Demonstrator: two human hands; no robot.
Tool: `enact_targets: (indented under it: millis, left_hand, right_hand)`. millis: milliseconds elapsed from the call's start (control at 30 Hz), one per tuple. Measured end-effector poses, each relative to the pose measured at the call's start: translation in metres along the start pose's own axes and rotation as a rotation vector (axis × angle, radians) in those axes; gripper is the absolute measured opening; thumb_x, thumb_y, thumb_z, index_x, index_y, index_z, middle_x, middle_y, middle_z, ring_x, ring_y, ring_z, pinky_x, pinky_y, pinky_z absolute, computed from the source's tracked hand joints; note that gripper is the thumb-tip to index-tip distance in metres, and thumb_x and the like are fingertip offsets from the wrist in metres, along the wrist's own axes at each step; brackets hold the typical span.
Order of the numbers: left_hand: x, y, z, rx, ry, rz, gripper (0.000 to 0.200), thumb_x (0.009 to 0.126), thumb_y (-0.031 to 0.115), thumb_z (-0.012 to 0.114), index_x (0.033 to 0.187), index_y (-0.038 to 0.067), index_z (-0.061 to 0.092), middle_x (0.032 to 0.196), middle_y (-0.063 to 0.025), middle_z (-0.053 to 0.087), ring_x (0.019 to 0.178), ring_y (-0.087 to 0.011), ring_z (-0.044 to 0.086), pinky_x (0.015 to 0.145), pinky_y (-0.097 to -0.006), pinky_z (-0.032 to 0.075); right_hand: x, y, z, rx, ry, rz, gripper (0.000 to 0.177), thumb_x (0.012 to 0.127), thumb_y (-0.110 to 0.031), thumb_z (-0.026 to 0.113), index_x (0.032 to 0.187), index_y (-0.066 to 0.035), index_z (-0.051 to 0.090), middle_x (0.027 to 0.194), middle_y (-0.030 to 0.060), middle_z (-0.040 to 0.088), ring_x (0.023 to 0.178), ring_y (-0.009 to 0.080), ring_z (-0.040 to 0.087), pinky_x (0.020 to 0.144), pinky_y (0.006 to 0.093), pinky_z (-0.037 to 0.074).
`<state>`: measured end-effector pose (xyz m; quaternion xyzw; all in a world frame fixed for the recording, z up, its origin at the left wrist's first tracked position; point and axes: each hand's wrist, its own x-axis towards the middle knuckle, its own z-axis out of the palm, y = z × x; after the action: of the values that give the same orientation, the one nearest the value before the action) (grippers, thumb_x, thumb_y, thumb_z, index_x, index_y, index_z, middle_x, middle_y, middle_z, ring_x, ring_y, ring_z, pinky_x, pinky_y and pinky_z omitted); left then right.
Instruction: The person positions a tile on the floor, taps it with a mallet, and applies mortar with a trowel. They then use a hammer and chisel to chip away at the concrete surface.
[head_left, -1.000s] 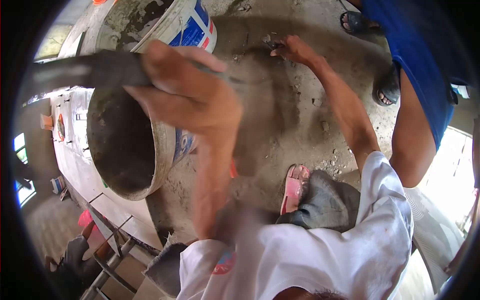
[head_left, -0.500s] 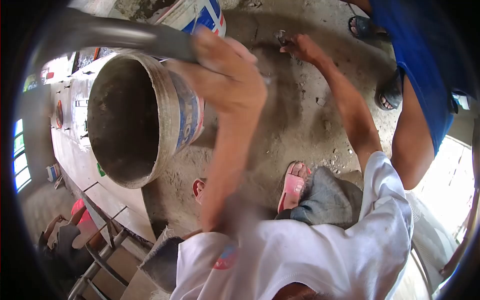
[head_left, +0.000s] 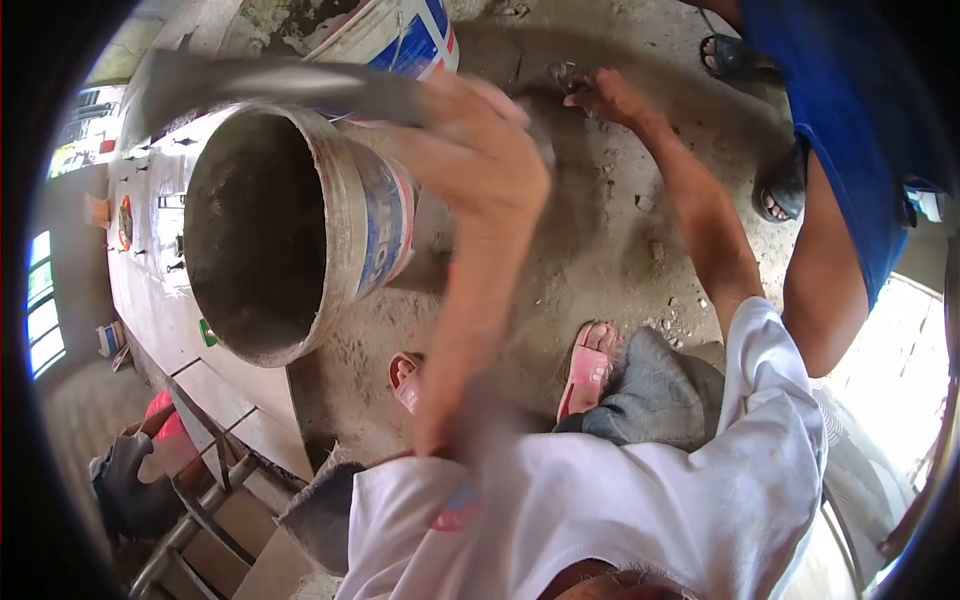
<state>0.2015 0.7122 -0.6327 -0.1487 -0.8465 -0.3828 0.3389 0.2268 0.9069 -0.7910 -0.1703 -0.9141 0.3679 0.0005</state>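
Observation:
My left hand point(head_left: 480, 150) is raised and wrapped round the dark grip of a hammer point(head_left: 290, 85), smeared by motion, its broad end pointing left. Below the hammer stands a large bucket point(head_left: 345, 230) with a mortar-crusted rim, its dark mouth towards me. Further right, my right hand point(head_left: 610, 98) reaches down to the dusty floor point(head_left: 600, 250). Its fingers pinch a small dark piece with a pale tip close over the ground; what it is I cannot tell.
A second bucket point(head_left: 410, 40) with a blue label stands behind the first. On the right is a person in blue clothing point(head_left: 840, 120) and dark sandals. Pale tiles point(head_left: 150, 300) lie at left, near a wooden frame point(head_left: 200, 520) and another person point(head_left: 135, 485). Rubble is strewn over the floor.
My left hand and the hammer have shifted a little to the right. The large bucket and the left background sit slightly further right in view. My right hand stays in place.

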Motion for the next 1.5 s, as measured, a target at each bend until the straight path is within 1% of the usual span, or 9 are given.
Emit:
enact_targets:
  millis: [100,467,533,633,700,867,1000,1300,1500]
  left_hand:
    - [-0.061,-0.066,-0.001,-0.021,-1.113,-0.257,0.049,0.095,0.041,0.044,0.100,-0.007,0.048,0.082,-0.0255,0.062,0.068,-0.0475,0.057,0.069,-0.0506,0.046]
    - [0.036,-0.018,-0.038,-0.660,-0.402,-0.241,0.039,0.095,0.034,0.050,0.091,-0.005,0.048,0.078,-0.0230,0.061,0.072,-0.0401,0.059,0.066,-0.0458,0.046]
    - [-0.043,-0.057,0.002,-0.247,-0.650,-0.160,0.042,0.094,0.038,0.048,0.092,-0.004,0.051,0.085,-0.0267,0.063,0.083,-0.0417,0.062,0.072,-0.0476,0.048]
    - [-0.050,-0.087,-0.002,-0.099,-1.289,-0.631,0.046,0.093,0.043,0.045,0.096,-0.002,0.054,0.092,-0.0311,0.063,0.095,-0.0452,0.061,0.079,-0.0511,0.047]
    - [-0.055,-0.099,-0.040,0.028,-1.189,-0.306,0.043,0.094,0.040,0.046,0.095,-0.002,0.055,0.088,-0.0300,0.063,0.090,-0.0472,0.060,0.078,-0.0522,0.046]
    - [-0.088,-0.139,-0.078,-0.067,-1.158,-0.433,0.041,0.094,0.039,0.048,0.093,-0.002,0.055,0.084,-0.0277,0.063,0.083,-0.0472,0.060,0.073,-0.0522,0.045]
    - [-0.103,-0.146,-0.070,-0.064,-1.184,-0.503,0.041,0.094,0.039,0.048,0.094,-0.002,0.054,0.080,-0.0266,0.062,0.080,-0.0464,0.060,0.070,-0.0516,0.044]
    - [-0.027,-0.075,-0.064,-0.260,-1.145,-0.342,0.037,0.094,0.036,0.053,0.090,-0.001,0.052,0.064,-0.0198,0.058,0.060,-0.0344,0.061,0.055,-0.0428,0.044]
    - [0.029,-0.001,-0.073,-0.790,-0.601,-0.233,0.030,0.097,0.032,0.053,0.094,0.002,0.051,0.057,-0.0036,0.050,0.049,-0.0145,0.050,0.048,-0.0318,0.041]
  right_hand:
    - [0.000,-0.003,0.001,-0.071,0.069,-0.109,0.042,0.079,-0.025,0.072,0.114,-0.003,0.064,0.100,0.0216,0.067,0.096,0.0375,0.063,0.083,0.0427,0.048]
    - [0.000,0.002,0.000,-0.001,0.024,-0.032,0.035,0.079,-0.025,0.072,0.104,-0.001,0.066,0.092,0.0209,0.067,0.087,0.0379,0.064,0.075,0.0431,0.048]
    - [-0.002,-0.009,-0.001,-0.035,0.007,-0.027,0.035,0.081,-0.025,0.071,0.106,-0.002,0.066,0.093,0.0202,0.067,0.090,0.0370,0.064,0.077,0.0430,0.049]
    - [-0.020,0.009,-0.012,-0.030,0.131,0.012,0.032,0.083,-0.025,0.070,0.104,-0.001,0.065,0.091,0.0184,0.068,0.089,0.0330,0.065,0.078,0.0407,0.049]
    - [-0.048,0.033,0.000,0.114,0.209,0.081,0.030,0.086,-0.024,0.069,0.103,0.000,0.065,0.091,0.0154,0.069,0.088,0.0281,0.066,0.078,0.0383,0.050]
    - [-0.118,0.077,-0.007,0.869,0.658,0.152,0.019,0.089,-0.016,0.066,0.101,-0.001,0.065,0.102,0.0071,0.067,0.089,0.0174,0.062,0.081,0.0318,0.051]
    - [-0.102,0.060,-0.024,0.237,0.475,0.165,0.028,0.090,-0.028,0.066,0.100,-0.001,0.066,0.091,0.0111,0.069,0.084,0.0212,0.064,0.077,0.0365,0.049]
    - [-0.037,0.035,-0.010,0.090,0.316,-0.023,0.031,0.087,-0.027,0.065,0.107,-0.004,0.063,0.091,0.0204,0.065,0.085,0.0411,0.060,0.074,0.0435,0.046]
    - [-0.033,0.009,-0.016,0.066,0.262,-0.056,0.035,0.086,-0.026,0.065,0.113,-0.005,0.060,0.091,0.0216,0.064,0.085,0.0433,0.059,0.073,0.0457,0.045]
